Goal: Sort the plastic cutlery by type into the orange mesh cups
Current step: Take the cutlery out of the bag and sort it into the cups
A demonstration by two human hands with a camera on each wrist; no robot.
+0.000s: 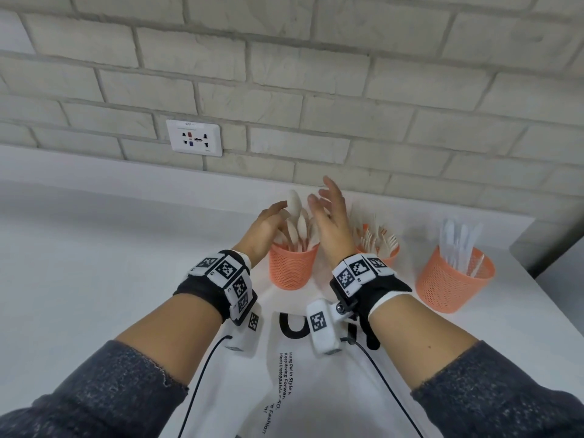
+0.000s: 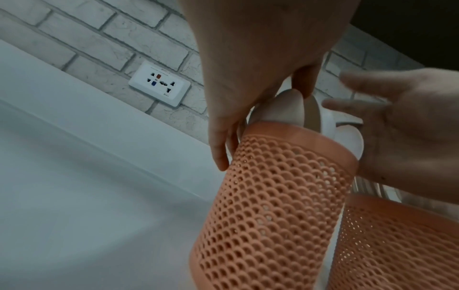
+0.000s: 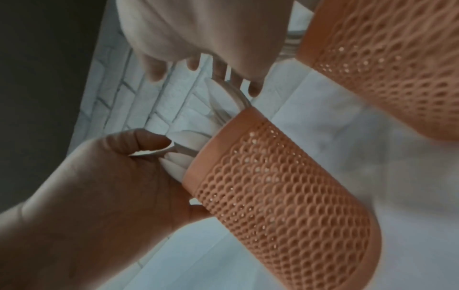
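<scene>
Three orange mesh cups stand in a row on the white table. The left cup (image 1: 290,270) holds white spoons (image 1: 298,222), the middle cup (image 1: 392,255) beige forks (image 1: 379,238), and the right cup (image 1: 452,286) white knives (image 1: 458,245). My left hand (image 1: 281,213) is at the left cup's rim; its thumb and fingers pinch a spoon bowl (image 3: 149,154) that sticks up from the cup (image 3: 285,196). My right hand (image 1: 325,203) hovers just right of the spoons with its fingers spread and nothing in it. It hides part of the middle cup.
A white bag with black print (image 1: 284,390) lies on the table under my wrists. The brick wall with a socket plate (image 1: 194,137) rises close behind the cups. The table's right edge (image 1: 534,276) runs just past the right cup.
</scene>
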